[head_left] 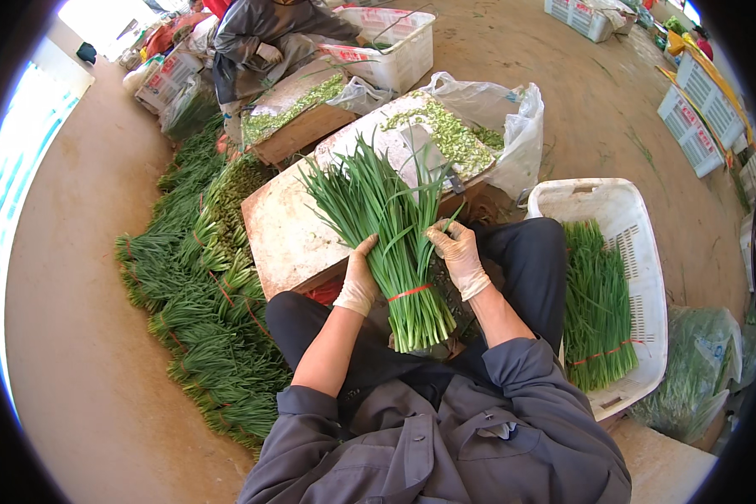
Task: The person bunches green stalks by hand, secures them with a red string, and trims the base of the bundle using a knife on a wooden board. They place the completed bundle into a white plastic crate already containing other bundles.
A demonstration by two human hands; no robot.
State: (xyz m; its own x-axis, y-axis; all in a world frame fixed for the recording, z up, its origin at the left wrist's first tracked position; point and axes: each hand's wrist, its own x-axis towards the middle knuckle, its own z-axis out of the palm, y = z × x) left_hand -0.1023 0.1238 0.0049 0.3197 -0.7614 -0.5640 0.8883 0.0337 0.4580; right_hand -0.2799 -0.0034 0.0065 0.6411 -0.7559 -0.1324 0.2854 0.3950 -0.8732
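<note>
A bundle of garlic chives [386, 227] is held in front of me over my lap, leaves pointing away and pale cut ends toward me. A red band [409, 293] circles it near those ends. My left hand [359, 281], in a thin pale glove, is wrapped round the left side of the bundle. On the right side, my right hand [458, 254], gloved alike, is closed with its fingertips pinching at the leaves. Beyond the bundle stands a work board [290, 223] strewn with chopped pale green bits [454, 139]. A flat pale blade-like piece [420, 144] lies there, partly hidden by the leaves.
Several banded chive bundles [218, 344] are heaped on the floor at my left. A white crate [653, 294] with chives stands at my right, beside a plastic bag [693, 370] of greens. Ahead sits another person [265, 50] near a white crate [407, 55]. More crates [689, 126] stand far right.
</note>
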